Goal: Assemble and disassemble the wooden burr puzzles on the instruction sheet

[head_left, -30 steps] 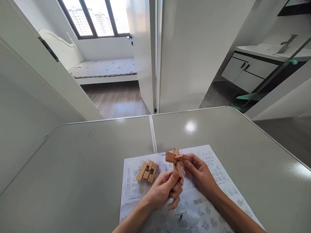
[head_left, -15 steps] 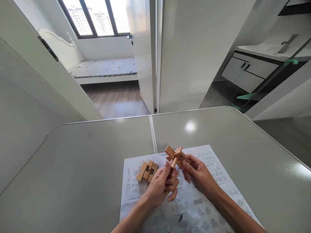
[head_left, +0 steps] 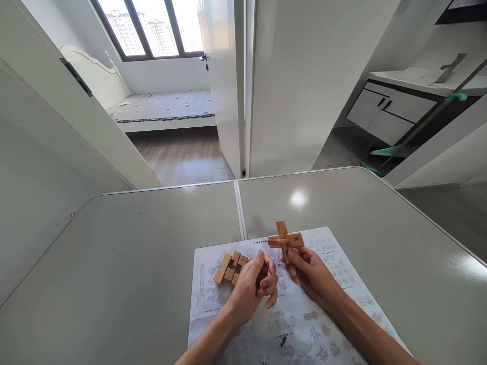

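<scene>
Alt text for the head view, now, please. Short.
A right hand holds up a cross-shaped wooden puzzle above a printed sheet on a table. The left hand, loosely curled, is apart from it, near a cluster of wooden blocks on the sheet. Beyond: a bed left, a sink cabinet right.

The left forearm point(head_left: 213, 333) and right forearm point(head_left: 367, 324) angle inward. The left grip point(head_left: 254, 284) curls loosely, its thumb point(head_left: 259, 259) raised; the right grip point(head_left: 310, 268) pinches between thumb and fingers point(head_left: 293, 276).
</scene>
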Available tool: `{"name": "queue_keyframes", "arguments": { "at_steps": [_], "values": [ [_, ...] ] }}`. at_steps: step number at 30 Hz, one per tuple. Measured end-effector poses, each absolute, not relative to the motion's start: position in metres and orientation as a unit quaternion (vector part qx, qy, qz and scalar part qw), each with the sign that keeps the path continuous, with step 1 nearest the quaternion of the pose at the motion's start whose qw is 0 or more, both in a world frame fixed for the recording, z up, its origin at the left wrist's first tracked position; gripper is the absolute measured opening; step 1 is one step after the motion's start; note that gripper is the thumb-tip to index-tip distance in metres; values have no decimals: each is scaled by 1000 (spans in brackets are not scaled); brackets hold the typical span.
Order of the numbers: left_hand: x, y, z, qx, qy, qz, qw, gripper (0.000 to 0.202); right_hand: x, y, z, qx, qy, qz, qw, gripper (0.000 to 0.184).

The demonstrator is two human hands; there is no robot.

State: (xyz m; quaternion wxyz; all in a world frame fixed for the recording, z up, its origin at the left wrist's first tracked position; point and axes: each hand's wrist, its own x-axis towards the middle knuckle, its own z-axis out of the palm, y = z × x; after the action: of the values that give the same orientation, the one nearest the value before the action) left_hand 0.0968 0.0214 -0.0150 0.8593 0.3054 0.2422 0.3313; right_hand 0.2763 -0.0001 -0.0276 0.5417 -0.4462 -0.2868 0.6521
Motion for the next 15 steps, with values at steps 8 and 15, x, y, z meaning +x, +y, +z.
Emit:
{"name": "queue_keyframes", "arguments": {
  "at_steps": [8, 15],
  "values": [
    [96, 20, -15, 349, 242, 310, 851, 51, 292, 10, -36, -415, -124, 613, 661, 32],
    [97, 20, -15, 352, 247, 301, 851, 51, 309, 15, -41, -356, -69, 624, 692, 28]
  ]
}}
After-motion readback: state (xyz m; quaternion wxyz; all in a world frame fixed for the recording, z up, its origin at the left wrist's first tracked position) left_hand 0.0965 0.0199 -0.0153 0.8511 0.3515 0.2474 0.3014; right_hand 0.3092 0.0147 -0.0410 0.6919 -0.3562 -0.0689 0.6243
